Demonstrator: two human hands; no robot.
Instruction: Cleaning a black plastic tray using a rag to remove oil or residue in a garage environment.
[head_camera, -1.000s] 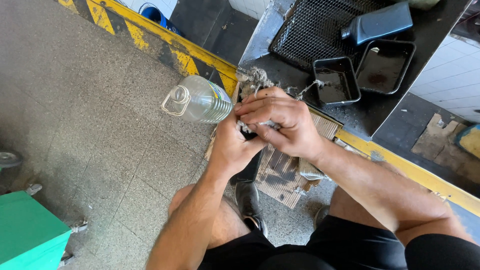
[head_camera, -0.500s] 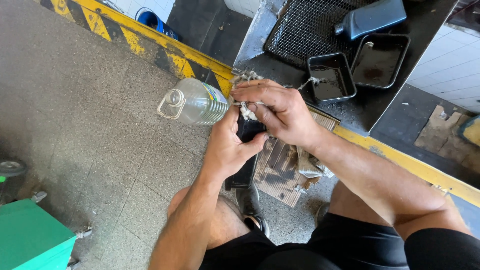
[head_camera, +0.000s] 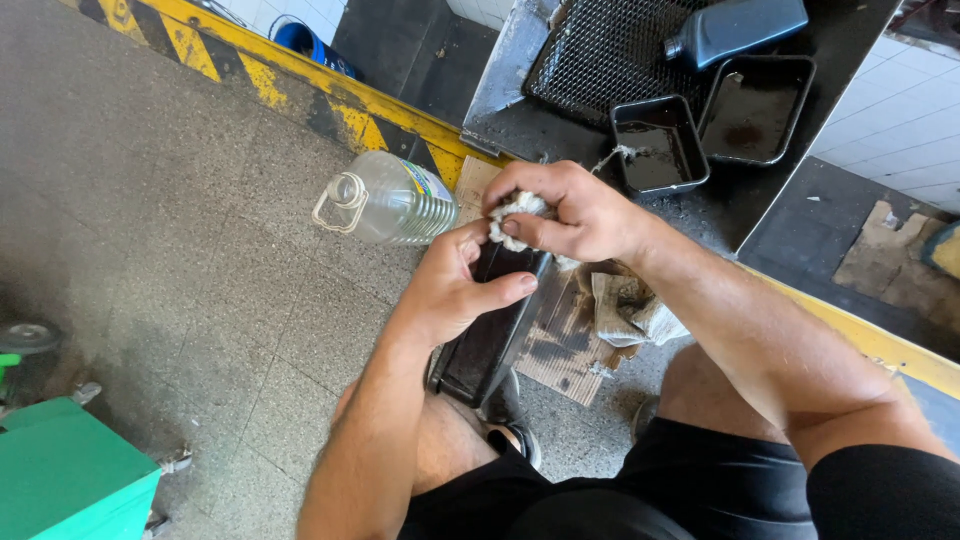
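Now the right hand (head_camera: 575, 215) has shifted up from a second ago and pinches a frayed white rag (head_camera: 515, 222) tight between thumb and fingers, pressing it on the top edge of a long black part (head_camera: 490, 335). The left hand (head_camera: 455, 290) has let go a little. Its thumb and fingers are spread and it just props the black part from the side, so the rubbing looks to be at the top end now. The part stands tilted over a piece of cardboard (head_camera: 560, 340) on the floor. A clear plastic jug (head_camera: 385, 200) lies on its side just beside the hands. Two black trays (head_camera: 700, 120) sit farther off.
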